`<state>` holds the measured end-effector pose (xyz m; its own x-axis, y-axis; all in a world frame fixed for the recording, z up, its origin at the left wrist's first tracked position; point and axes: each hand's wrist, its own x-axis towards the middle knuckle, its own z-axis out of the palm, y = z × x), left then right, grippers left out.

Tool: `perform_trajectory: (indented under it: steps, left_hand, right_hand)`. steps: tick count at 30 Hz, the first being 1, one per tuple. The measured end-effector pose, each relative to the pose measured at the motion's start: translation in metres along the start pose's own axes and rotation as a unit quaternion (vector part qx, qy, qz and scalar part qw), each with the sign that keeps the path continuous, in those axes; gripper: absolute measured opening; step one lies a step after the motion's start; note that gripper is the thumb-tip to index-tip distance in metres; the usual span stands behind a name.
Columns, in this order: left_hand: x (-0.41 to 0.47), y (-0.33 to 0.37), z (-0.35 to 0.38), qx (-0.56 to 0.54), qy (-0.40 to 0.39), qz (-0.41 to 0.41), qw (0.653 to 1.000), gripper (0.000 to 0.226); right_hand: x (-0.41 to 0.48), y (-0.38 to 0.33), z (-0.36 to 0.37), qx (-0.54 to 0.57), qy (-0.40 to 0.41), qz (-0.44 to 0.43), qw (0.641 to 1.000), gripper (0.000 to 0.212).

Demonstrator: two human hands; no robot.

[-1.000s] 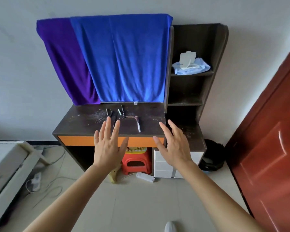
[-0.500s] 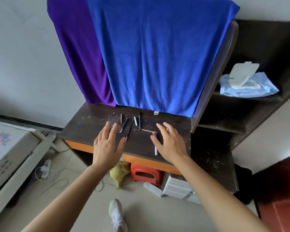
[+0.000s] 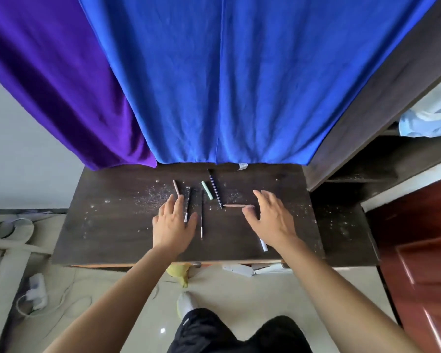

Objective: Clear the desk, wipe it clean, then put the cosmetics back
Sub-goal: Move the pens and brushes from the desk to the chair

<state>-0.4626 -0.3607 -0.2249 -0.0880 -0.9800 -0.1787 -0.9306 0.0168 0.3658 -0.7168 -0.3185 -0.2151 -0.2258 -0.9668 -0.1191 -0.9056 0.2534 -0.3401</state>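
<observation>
A dark wooden desk (image 3: pixel 112 225) is dusted with white specks. Several thin cosmetic sticks lie on it: a tan pencil (image 3: pixel 176 187), a dark pencil (image 3: pixel 188 200), a long thin black liner (image 3: pixel 202 215), a mint green tube (image 3: pixel 207 190), a black pen (image 3: pixel 215 188) and a pink brush (image 3: pixel 236 205). A white-tipped stick (image 3: pixel 263 245) pokes out under my right wrist. My left hand (image 3: pixel 175 222) hovers open over the dark pencil, fingers spread. My right hand (image 3: pixel 271 216) is open, its thumb near the pink brush's end.
Blue (image 3: pixel 227 85) and purple (image 3: pixel 49 85) cloths hang down behind the desk. A shelf unit (image 3: pixel 367 110) at right holds a pack of wet wipes (image 3: pixel 433 118). A lower side surface (image 3: pixel 341 225) adjoins the desk. A red door (image 3: pixel 423 250) stands at far right; cables lie on the floor.
I have stepped closer, so the desk now lies right below me. Both hands moved forward over the cosmetics, the left onto the dark pencil area, the right to the pink brush.
</observation>
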Motion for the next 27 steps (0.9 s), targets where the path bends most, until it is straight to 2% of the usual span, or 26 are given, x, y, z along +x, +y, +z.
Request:
perform_trajectory:
  steps: [7,10,12,15,20,23,27]
  left_hand:
    - [0.026,-0.004,0.049,0.030,-0.065,-0.041,0.997,0.072]
    - [0.031,-0.003,0.068,0.026,-0.073,-0.068,0.995,0.075]
    - [0.034,0.000,0.076,0.022,-0.071,-0.082,0.994,0.077]
    - [0.040,0.004,0.080,0.039,-0.063,-0.088,0.993,0.078]
    - [0.050,0.004,0.080,0.040,-0.040,-0.104,0.993,0.077]
    - [0.051,0.002,0.081,0.023,-0.044,-0.107,0.993,0.074]
    - [0.050,-0.002,0.080,-0.019,-0.046,-0.122,0.991,0.056]
  right_hand:
    - [0.003,0.027,0.062,-0.007,-0.101,0.072,0.992,0.058]
    - [0.008,0.035,0.076,-0.012,-0.103,0.064,0.992,0.043]
    - [0.011,0.039,0.076,-0.004,-0.107,0.030,0.994,0.036]
    - [0.024,0.042,0.068,0.003,-0.117,-0.027,0.993,0.037]
    - [0.061,0.031,0.065,0.012,-0.126,-0.052,0.991,0.045]
    - [0.077,0.017,0.076,0.039,-0.142,-0.051,0.988,0.045]
    - [0.086,-0.010,0.094,0.112,-0.144,-0.017,0.983,0.045]
